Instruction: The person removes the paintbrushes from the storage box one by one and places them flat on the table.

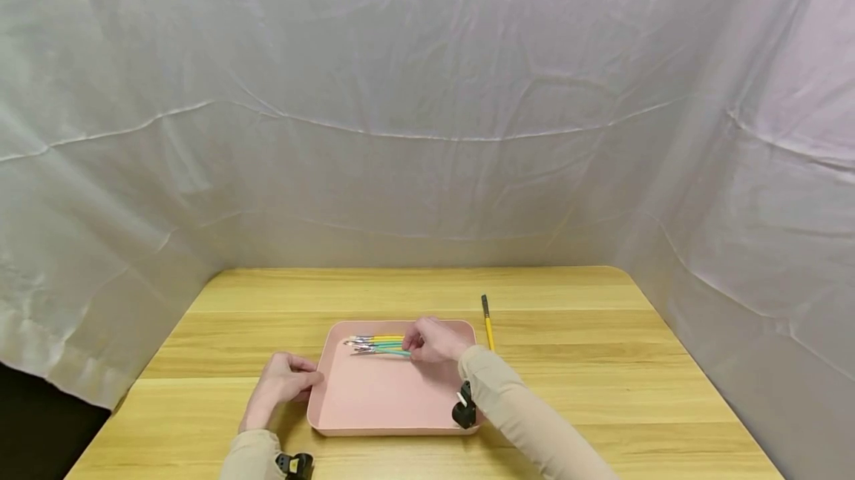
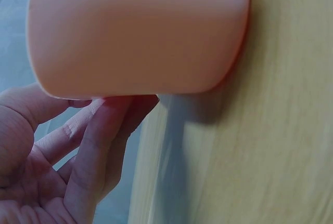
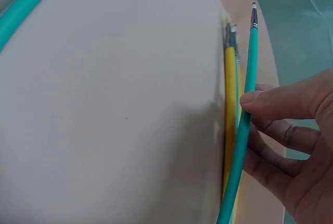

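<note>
A shallow pink tray (image 1: 381, 398) stands on the table, and my left hand (image 1: 283, 383) holds its left rim between thumb and fingers. In the left wrist view the fingers (image 2: 96, 151) touch the tray's outer wall (image 2: 140, 42). Over the back part of the tray, my right hand (image 1: 434, 340) pinches a teal-handled paintbrush (image 3: 248, 78) between thumb and fingers. Beside and behind that brush lie several yellow and teal paintbrushes (image 3: 229, 94), grouped along the tray's back side with bristle ends to the left in the head view.
A yellow paintbrush (image 1: 489, 328) with a dark end lies on the wooden table (image 1: 588, 383) just right of the tray. Another teal handle (image 3: 26, 3) crosses a corner of the right wrist view. Grey cloth (image 1: 427, 176) hangs behind and at both sides.
</note>
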A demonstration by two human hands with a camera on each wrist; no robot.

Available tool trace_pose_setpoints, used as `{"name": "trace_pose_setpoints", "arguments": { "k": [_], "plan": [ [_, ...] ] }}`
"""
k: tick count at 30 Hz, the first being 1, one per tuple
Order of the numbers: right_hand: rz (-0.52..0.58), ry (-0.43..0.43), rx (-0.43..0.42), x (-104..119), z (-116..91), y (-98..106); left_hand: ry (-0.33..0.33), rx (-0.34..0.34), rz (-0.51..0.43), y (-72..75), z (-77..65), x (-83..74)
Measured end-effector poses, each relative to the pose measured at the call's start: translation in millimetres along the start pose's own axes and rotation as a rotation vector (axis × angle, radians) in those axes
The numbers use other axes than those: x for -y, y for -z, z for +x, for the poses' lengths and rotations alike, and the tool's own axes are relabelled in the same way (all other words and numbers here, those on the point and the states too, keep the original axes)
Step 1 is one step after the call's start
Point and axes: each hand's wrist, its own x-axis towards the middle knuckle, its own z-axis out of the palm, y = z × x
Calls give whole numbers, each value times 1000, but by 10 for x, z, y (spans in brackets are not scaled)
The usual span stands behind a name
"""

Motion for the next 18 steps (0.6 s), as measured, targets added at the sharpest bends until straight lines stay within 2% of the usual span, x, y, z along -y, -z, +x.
{"name": "trace_pose_setpoints", "arguments": {
  "k": [7,13,18],
  "plan": [
    [70,-57,-1,60,-73,73,0,-7,9,-3,2,18],
    [73,-53,-9,52,-121,117,-3,-7,12,-2,2,10],
    [131,-64,-13,41,-176,145,0,-2,8,-2,2,12]
  ]
}}
